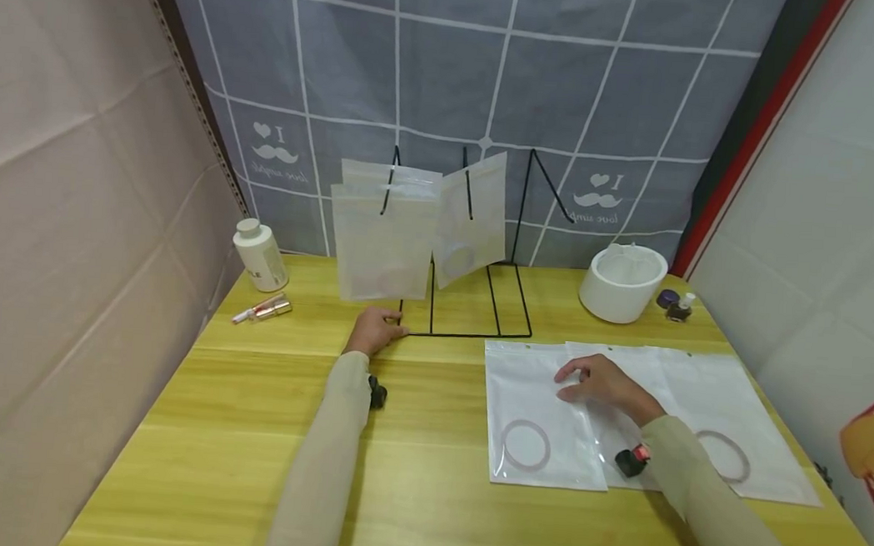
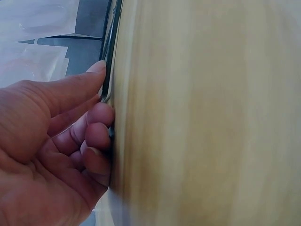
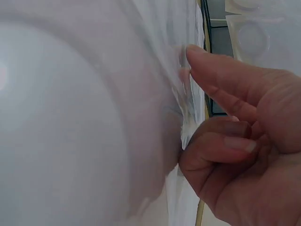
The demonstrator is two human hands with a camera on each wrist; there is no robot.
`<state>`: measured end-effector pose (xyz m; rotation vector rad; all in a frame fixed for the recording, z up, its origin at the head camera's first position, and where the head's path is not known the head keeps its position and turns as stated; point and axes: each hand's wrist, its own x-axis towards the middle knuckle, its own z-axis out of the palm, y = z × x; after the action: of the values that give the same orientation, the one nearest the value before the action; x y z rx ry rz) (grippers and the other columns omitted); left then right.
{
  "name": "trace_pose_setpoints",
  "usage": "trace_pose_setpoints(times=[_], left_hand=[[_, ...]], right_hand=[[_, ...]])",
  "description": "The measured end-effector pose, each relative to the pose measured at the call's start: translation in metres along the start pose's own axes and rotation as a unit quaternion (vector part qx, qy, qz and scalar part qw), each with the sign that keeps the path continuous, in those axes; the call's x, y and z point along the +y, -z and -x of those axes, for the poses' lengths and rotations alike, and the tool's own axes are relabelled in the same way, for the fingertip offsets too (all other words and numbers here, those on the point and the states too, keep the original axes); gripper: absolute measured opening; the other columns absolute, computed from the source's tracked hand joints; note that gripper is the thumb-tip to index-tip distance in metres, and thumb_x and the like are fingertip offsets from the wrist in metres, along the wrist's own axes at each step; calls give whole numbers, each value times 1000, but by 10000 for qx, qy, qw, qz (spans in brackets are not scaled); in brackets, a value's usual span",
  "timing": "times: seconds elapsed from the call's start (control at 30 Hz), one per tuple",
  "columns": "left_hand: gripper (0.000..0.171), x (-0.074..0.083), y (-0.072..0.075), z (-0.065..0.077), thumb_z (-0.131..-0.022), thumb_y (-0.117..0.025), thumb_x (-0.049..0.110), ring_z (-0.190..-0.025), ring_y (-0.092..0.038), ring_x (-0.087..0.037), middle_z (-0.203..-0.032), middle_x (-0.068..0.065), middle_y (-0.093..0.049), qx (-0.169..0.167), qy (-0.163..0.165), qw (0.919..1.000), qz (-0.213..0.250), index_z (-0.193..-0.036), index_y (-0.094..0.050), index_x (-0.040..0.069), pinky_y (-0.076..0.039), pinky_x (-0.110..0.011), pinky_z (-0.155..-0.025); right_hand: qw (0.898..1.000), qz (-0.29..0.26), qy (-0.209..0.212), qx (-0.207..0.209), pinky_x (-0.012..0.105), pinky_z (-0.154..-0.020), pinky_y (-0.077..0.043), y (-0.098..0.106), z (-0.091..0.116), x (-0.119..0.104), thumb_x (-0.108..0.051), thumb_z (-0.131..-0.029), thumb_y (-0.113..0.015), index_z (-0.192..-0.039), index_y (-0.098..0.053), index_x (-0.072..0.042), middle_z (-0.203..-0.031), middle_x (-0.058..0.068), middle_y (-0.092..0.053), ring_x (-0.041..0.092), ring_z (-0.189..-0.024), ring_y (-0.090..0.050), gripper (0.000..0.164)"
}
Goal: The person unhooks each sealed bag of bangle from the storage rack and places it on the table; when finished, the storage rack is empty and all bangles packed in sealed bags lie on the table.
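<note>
My left hand [image 1: 376, 329] grips the front left corner of a black wire display rack [image 1: 471, 336], its thumb on the bar and the other fingers curled at the base in the left wrist view. My right hand [image 1: 605, 382] is over the white zip bags on the right, thumb and index fingertips apart and touching the surface of the leftmost bag [image 1: 542, 405]. A pinkish ring shows through that bag. Other white bags [image 1: 756, 393] lie overlapped beside it, one with a similar ring. Two of the rack's hooks carry hanging bags [image 1: 382, 245]; the right hook [image 1: 555, 188] is bare.
A white bottle [image 1: 261, 255] and small cosmetic tubes [image 1: 264, 307] are at the back left. At the back right stand a round white container [image 1: 622, 294] with a liner, a small dark bottle [image 1: 680, 308] and a purple lid [image 1: 667, 298]. A grey checked curtain [image 1: 449, 73] hangs behind.
</note>
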<state>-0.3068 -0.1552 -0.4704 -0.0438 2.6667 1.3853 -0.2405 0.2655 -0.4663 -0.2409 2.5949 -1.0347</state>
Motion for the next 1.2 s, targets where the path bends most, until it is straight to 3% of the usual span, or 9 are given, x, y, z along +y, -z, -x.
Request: trace_pose_setpoints(times=[0.2, 0.4, 0.47, 0.57, 0.67, 0.83, 1.0, 1.2], left_hand=[[44, 0, 0, -1, -93, -75, 16, -75, -66, -17, -144, -15, -58, 30, 9, 10000, -6, -135, -66, 8, -50, -28, -63], [45, -2, 2, -2, -93, -75, 17, -73, -65, -14, -144, -15, -58, -9, 18, 10000, 37, -136, -65, 9, -49, -26, -61], [45, -3, 4, -2, -92, -75, 17, -71, -64, -14, -143, -15, -58, 30, 24, 10000, 45, -136, -66, 9, -49, -27, -60], [45, -4, 5, -3, -92, -76, 16, -66, -61, -14, -142, -15, -59, 65, 44, 10000, 26, -135, -66, 9, -47, -27, -59], [45, -4, 3, -6, -91, -77, 16, -68, -61, -14, -143, -15, -58, 0, 46, 10000, 1, -134, -67, 9, -48, -27, -61], [44, -5, 1, -7, -91, -78, 16, -73, -65, -14, -141, -15, -60, 52, 24, 10000, -11, -133, -68, 8, -50, -28, -63], [44, -3, 1, -4, -90, -78, 16, -67, -63, -13, -138, -15, -62, 110, -20, 9999, 0, -132, -68, 8, -49, -27, -62], [43, -2, 0, -4, -90, -78, 16, -75, -66, -17, -141, -15, -60, 138, -54, 9999, 8, -132, -68, 8, -50, -27, -65]], right_hand=[[9997, -97, 226, 0, 31, -67, -42, 16, -6, -11, -24, -97, -70, -113, -75, -3, -98, 7, -67, 18, -81, -48, 28], [9955, -554, 366, 677, 32, -64, -47, 24, -38, -30, -32, -104, -59, -119, -67, 5, -83, 13, -60, 20, -72, -52, 41], [9919, -821, 487, 839, 35, -69, -52, 19, -54, -36, -30, -105, -56, -123, -64, 6, -90, 21, -62, 26, -78, -59, 42], [9874, -1130, 594, 938, 43, -86, -55, 9, -78, -47, -29, -106, -55, -133, -60, 5, -119, 25, -64, 34, -104, -62, 43], [9826, -1327, 667, 1116, 49, -99, -49, 0, -97, -60, -24, -105, -56, -138, -57, 1, -137, 22, -58, 37, -122, -56, 42], [9706, -1313, 1185, 1635, 55, -111, -36, 2, -123, -88, -12, -101, -61, -136, -58, 2, -149, 22, -47, 40, -137, -43, 37], [9549, -1549, 1655, 1918, 58, -119, -19, 28, -139, -121, -7, -98, -64, -134, -60, 4, -161, 21, -30, 36, -151, -22, 38], [9470, -1893, 1804, 1868, 57, -121, -16, 59, -151, -151, -7, -96, -66, -141, -58, -6, -168, 8, -18, 29, -155, -9, 45]])
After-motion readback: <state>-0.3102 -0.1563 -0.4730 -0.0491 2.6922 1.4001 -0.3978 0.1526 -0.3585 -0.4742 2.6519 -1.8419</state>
